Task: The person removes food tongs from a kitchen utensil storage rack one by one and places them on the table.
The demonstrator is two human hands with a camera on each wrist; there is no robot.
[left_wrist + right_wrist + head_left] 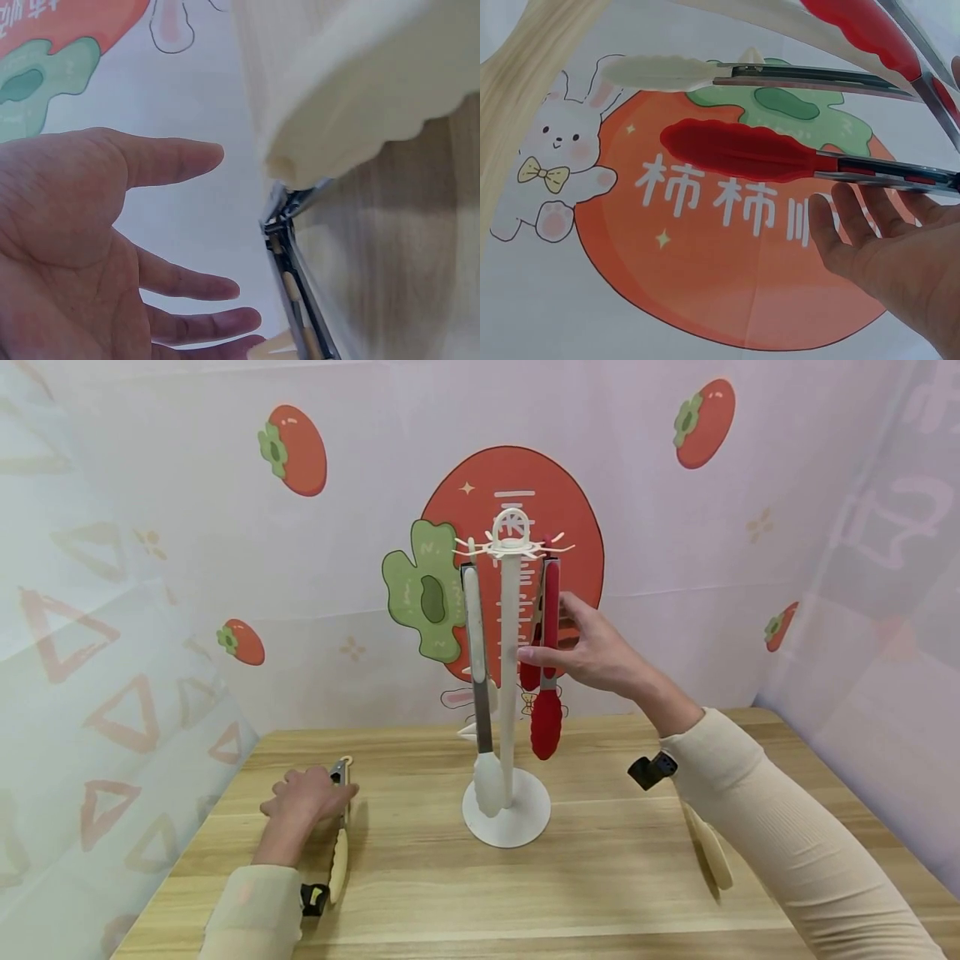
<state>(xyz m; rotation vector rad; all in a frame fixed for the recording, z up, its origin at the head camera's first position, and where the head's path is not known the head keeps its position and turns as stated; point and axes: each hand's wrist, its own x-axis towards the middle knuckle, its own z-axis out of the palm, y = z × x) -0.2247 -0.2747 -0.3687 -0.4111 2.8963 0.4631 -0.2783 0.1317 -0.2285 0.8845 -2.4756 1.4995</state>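
Note:
Red tongs (546, 727) hang from a hook on the right side of a white rack (509, 610), heads down and arms spread apart. My right hand (600, 652) is at these tongs, thumb in front of them and fingers behind. In the right wrist view its fingers are extended beside the metal arm, not closed round it. Cream tongs (339, 864) lie on the table at the left, their ring end pointing to the back. Above and beside them is my left hand (303, 797), thumb and fingers spread, with a gap to the tongs (367, 97) in the left wrist view.
White tongs (477, 693) hang on the rack's left side, above its round base (532, 822). Another cream utensil (712, 856) lies on the wooden table (600, 893) at the right, partly hidden by my right forearm. A printed cloth (360, 577) stands behind the table.

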